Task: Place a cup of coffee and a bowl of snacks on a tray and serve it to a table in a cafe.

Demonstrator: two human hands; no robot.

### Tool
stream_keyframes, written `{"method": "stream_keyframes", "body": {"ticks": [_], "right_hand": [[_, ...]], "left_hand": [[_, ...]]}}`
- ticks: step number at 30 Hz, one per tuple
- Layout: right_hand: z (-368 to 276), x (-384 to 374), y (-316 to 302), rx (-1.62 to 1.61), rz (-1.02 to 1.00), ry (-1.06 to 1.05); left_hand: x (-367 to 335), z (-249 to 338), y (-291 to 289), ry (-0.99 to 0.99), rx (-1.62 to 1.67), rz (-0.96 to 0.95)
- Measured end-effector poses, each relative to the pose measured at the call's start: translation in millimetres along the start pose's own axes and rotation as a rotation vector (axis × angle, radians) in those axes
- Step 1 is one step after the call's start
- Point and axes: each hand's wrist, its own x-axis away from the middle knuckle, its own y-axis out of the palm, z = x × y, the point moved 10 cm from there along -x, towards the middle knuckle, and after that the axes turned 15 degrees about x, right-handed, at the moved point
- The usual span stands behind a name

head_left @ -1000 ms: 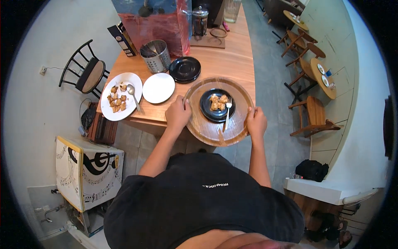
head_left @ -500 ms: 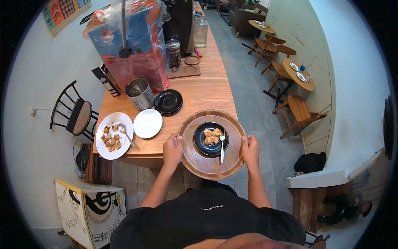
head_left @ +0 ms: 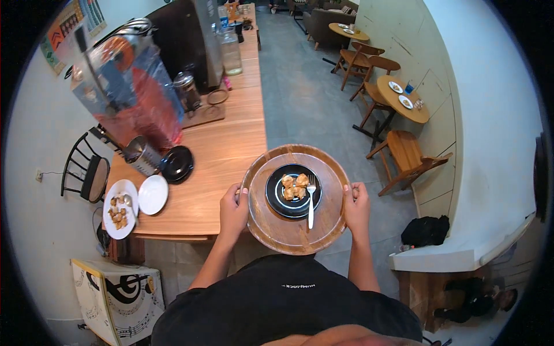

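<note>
Between my two hands I hold a round wooden tray [head_left: 265,228] level in front of my body. My left hand [head_left: 233,209] grips its left rim, fingers curled round the edge. On the right side my right hand [head_left: 356,209] does the same. A small black plate [head_left: 277,203] sits on the tray, bearing several browned, bite-sized food pieces [head_left: 295,187]. Along the plate's right edge lies a fork [head_left: 311,202], tines pointing away from me, its handle reaching past the rim onto the tray.
Left of me stands a wooden counter [head_left: 225,138] with a white plate [head_left: 153,195], a larger plate of food [head_left: 118,230], black saucers [head_left: 177,164] and a metal utensil holder [head_left: 143,157]. A grey-floored aisle [head_left: 294,104] runs ahead. Chairs [head_left: 404,155] and round tables [head_left: 418,112] line the right wall.
My body has shifted and turned to the right, so the counter and its dishes sit farther left in view. The tray, still in both hands, is now largely past the counter's right edge.
</note>
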Motion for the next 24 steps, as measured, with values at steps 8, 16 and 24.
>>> {"method": "stream_keyframes", "body": {"ticks": [8,16,24], "right_hand": [[57.0,-103.0,-55.4,-0.049,-0.028,0.001],[90.2,-206.1,-68.9,-0.101,-0.027,0.000],[98.4,-339.0,-39.3,-0.020,0.006,0.000]], "left_hand": [[-49.4,-22.5,115.2,0.000,-0.073,0.012],[-128.4,-32.2,208.2,-0.012,-0.060,-0.081],[-256.4,-46.8,272.6,-0.023,-0.051,-0.080]]}}
